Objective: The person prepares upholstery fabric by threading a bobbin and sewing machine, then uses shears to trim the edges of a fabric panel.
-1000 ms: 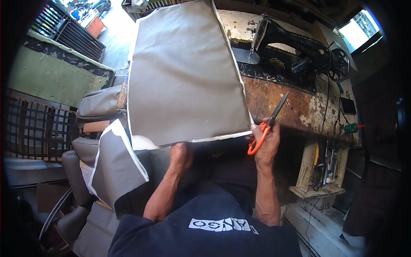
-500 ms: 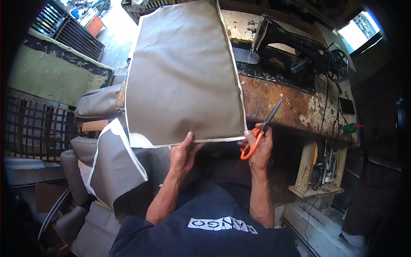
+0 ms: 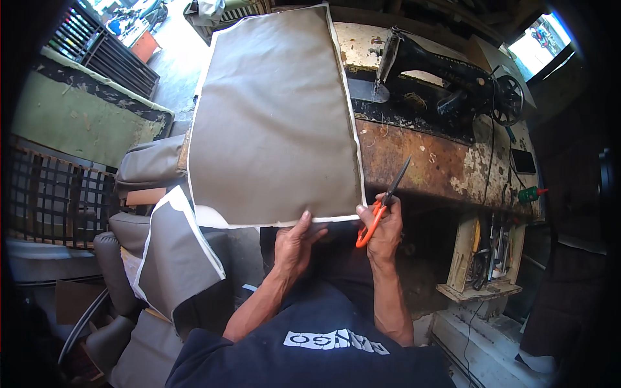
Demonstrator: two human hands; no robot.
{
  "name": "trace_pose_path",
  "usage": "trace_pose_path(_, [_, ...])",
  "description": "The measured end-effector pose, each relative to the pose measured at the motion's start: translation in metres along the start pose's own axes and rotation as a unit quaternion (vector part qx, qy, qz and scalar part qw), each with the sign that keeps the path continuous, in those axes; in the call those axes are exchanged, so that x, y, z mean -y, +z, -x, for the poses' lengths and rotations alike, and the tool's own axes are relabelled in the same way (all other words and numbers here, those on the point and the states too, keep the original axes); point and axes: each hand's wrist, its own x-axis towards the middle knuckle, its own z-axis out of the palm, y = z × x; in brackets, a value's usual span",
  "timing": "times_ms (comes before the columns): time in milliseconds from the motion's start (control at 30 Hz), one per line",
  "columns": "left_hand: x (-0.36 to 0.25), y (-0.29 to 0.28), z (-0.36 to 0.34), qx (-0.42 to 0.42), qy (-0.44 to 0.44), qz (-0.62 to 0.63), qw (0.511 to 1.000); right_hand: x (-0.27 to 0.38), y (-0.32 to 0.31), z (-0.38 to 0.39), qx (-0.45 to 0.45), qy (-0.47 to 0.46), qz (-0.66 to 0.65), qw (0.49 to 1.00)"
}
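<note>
A large taupe upholstery panel [image 3: 275, 129] with a white edge lies across the workbench, its near edge hanging toward me. My left hand [image 3: 295, 244] pinches that near edge, thumb on top and fingers beneath. At the panel's near right corner is my right hand [image 3: 383, 226], its thumb at the white edge. Orange-handled scissors [image 3: 369, 231] rest in the same right hand, dark blades pointing up and away to the right. Whether the blades are fully closed is hard to tell, but they look together.
A black sewing machine [image 3: 446, 84] stands on the worn bench [image 3: 414, 155] at the right. Below hangs an open tool drawer [image 3: 482, 291]. A small green bottle [image 3: 529, 194] lies near the bench edge. Grey upholstered pieces [image 3: 178, 252] are piled at left, beside a webbed frame [image 3: 55, 194].
My left hand has slid right along the panel's near edge. The right hand, with the scissors, has shifted slightly left and down. The panel's near edge sits a little lower.
</note>
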Motion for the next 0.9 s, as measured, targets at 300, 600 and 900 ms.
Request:
trace_pose_path(300, [-0.024, -0.023, 0.015, 0.016, 0.01, -0.122, 0.992, 0.015, -0.013, 0.006, 0.104, 0.058, 0.058, 0.991])
trace_pose_path(600, [-0.107, 0.11, 0.004, 0.299, 0.344, -0.645, 0.613, 0.015, -0.018, 0.011, 0.116, 0.062, 0.119, 0.984])
trace_pose_path(900, [-0.072, 0.097, -0.094, 0.139, 0.381, -0.821, 0.402, 0.044, -0.027, 0.011, 0.015, -0.019, 0.258, 0.966])
